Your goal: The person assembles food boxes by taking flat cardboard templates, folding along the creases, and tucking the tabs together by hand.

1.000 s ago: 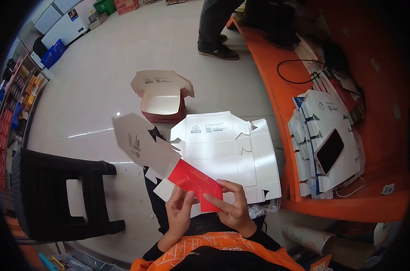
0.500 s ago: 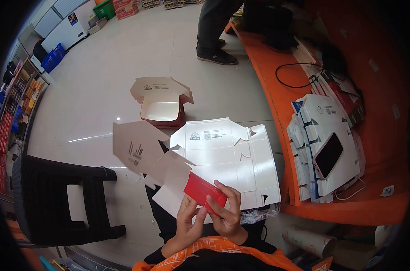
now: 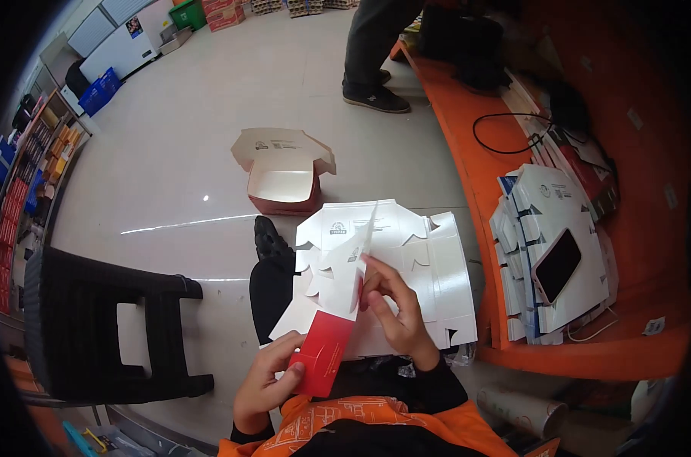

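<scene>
**Partly folded carton (image 3: 326, 350) over flat white sheets (image 3: 446, 286)**

The sheets, the broadest cardboard there, spread through the centre of the frame, glossy, creased and notched along their edges. Above them, at lower centre, was the carton: white inside, red outside, one red panel slanting toward the camera and a white flap standing nearly edge-on. The left hand (image 3: 269, 385) held the red panel, thumb flat on its face, wrist low. The right hand (image 3: 401, 312) reached up from the lower right, fingers bent against the raised flap; whether its thumb pinched the card could not be told. The left fingertips were hidden behind the panel, and the pale print on the red was too small to read.
</scene>
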`<state>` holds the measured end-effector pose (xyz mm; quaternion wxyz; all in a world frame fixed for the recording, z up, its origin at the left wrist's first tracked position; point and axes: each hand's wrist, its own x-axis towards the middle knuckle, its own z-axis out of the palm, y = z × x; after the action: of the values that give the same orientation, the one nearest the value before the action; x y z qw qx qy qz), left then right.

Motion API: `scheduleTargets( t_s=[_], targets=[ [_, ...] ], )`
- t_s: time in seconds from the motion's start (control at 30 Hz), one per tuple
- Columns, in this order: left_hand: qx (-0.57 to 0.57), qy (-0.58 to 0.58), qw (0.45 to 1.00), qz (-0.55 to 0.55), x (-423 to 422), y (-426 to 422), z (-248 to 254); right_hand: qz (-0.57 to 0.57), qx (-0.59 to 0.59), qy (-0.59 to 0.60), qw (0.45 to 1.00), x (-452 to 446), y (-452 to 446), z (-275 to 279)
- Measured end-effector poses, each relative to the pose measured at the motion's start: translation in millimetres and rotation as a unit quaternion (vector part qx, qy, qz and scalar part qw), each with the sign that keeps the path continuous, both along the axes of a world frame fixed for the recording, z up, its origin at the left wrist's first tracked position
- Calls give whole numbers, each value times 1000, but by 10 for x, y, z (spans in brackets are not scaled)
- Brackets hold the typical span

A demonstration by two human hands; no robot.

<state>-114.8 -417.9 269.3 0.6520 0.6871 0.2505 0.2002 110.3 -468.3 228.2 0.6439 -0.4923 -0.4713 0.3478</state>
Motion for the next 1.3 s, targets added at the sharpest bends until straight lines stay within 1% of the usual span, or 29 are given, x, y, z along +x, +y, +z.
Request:
scheduleTargets(
  t_s=[0.07, 0.13, 0.2, 0.23, 0.33, 0.43, 0.53, 0.63, 0.73, 0.83, 0.93, 1.03, 1.13, 1.23, 1.3],
  targets=[
    [-46, -10, 999, -12, -89, 31, -31, 59, 20, -82, 995, 69, 58, 8],
    [-82, -25, 996, -30, -166, 43, -44, 119, -14, -95, 988, 91, 45, 80],
    [-156, -26, 987, -13, -166, -30, -50, 183, -43, -108, 976, 106, 25, 166],
    [-193, -27, 981, -6, -167, -58, -55, 179, -37, -112, 977, 79, 12, 206],
    [-210, 13, 976, -58, -207, -56, -90, 226, -85, -107, 964, 25, -73, 353],
    [-211, 32, 973, -91, -249, -52, -131, 231, -58, -150, 960, -7, -104, 351],
    [-147, 48, 981, -115, -230, -45, -103, 246, -40, -173, 953, -50, -123, 305],
    [-50, -36, 992, -109, -198, -78, -195, 270, -48, -182, 944, -85, -127, 288],
    [-30, -13, 989, -141, -240, -48, -235, 297, -60, -193, 933, -79, -119, 341],
    [-55, 9, 990, -132, -253, -67, -172, 303, -62, -178, 934, -102, -142, 315],
    [-65, 27, 990, -120, -258, -74, -114, 309, -65, -199, 928, -105, -156, 339],
    [-109, 38, 992, -44, -231, -141, -12, 284, -33, -153, 946, -125, -194, 305],
    [-98, 43, 994, -29, -261, -150, 24, 299, -70, -147, 940, -136, -211, 356],
    [-111, 69, 991, 24, -258, -180, 75, 283, -45, -143, 947, -159, -225, 260],
    [-86, 85, 992, 48, -300, -163, 77, 278, -69, -124, 950, -200, -244, 275]
  ],
)
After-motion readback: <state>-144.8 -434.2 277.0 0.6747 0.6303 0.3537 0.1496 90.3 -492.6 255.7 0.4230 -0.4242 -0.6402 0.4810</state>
